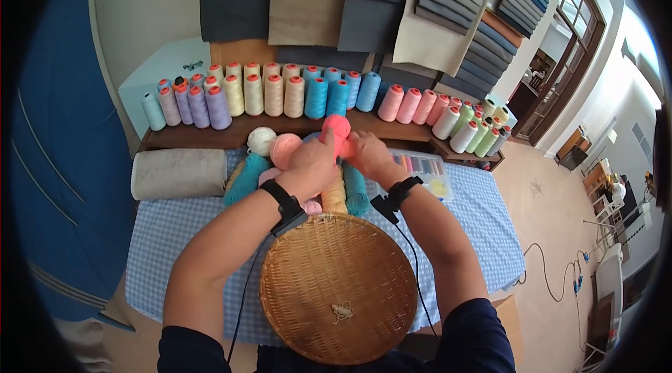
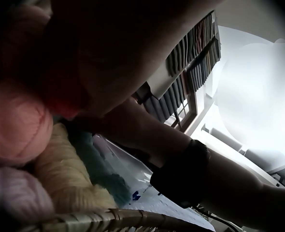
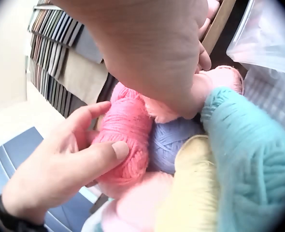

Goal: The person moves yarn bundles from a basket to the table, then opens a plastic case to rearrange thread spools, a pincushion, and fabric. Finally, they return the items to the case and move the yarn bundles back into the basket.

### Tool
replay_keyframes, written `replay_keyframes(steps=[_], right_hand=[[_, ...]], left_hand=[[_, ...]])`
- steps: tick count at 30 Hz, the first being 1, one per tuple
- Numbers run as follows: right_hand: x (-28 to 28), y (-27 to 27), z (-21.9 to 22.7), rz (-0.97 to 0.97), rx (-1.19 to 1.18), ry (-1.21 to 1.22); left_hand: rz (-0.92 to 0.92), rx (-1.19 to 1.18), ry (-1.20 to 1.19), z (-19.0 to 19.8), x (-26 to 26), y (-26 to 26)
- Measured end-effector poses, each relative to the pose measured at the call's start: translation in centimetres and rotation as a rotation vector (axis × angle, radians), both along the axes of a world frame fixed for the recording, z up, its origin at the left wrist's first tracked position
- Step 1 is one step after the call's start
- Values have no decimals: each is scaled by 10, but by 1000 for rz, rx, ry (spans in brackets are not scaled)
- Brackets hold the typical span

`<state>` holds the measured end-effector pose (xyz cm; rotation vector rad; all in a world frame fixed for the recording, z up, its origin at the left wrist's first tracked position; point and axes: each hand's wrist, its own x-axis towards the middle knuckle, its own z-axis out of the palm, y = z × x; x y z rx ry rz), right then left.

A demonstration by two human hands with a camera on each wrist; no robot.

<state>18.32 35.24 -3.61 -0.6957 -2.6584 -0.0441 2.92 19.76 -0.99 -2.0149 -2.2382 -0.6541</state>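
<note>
In the head view, my left hand (image 1: 313, 165) grips a hot pink yarn skein (image 1: 337, 127) above the yarn pile. The right wrist view shows the thumb and fingers of my left hand (image 3: 60, 166) around that hot pink skein (image 3: 118, 130). Beside it, my right hand (image 1: 371, 157) is curled over a peach-pink skein (image 3: 224, 79), its middle hidden under the palm. Blue-violet yarn (image 3: 166, 145), a pale yellow skein (image 3: 193, 193) and a teal skein (image 3: 251, 164) lie below. The left wrist view is dark, with a pink ball (image 2: 18, 123) at left.
A round woven basket (image 1: 329, 261) with a small cream yarn scrap (image 1: 342, 312) is nearest the body. Thread cones (image 1: 274, 96) line a brown shelf behind the pile. A rolled grey cloth (image 1: 178, 173) lies left, a clear box (image 1: 437, 177) right, on the checked tablecloth (image 1: 175, 233).
</note>
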Motion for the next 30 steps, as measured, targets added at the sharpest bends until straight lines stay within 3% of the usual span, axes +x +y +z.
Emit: replay_keyframes(steps=[2, 4, 8, 13, 17, 21, 28, 30], right_hand=[[16, -6, 10, 46, -14, 94], [41, -30, 35, 45, -72, 169], [101, -116, 86, 227, 151, 343], [163, -197, 72, 659, 234, 98], [143, -232, 54, 876, 206, -167], [124, -238, 32, 914, 137, -190], [122, -239, 34, 955, 60, -255], [126, -238, 32, 970, -79, -344]], left_hand=[[-93, 229, -36, 1, -4, -14], [-117, 162, -43, 29, -1, -51], [-230, -2, -193, 61, 13, -161], [-360, -143, -161, 37, 27, -243], [-287, -386, 42, 15, 46, -257], [-246, -370, 115, 5, 62, -251], [-440, -363, -6, 1, 77, -252], [-513, -358, -39, -1, 76, -249]])
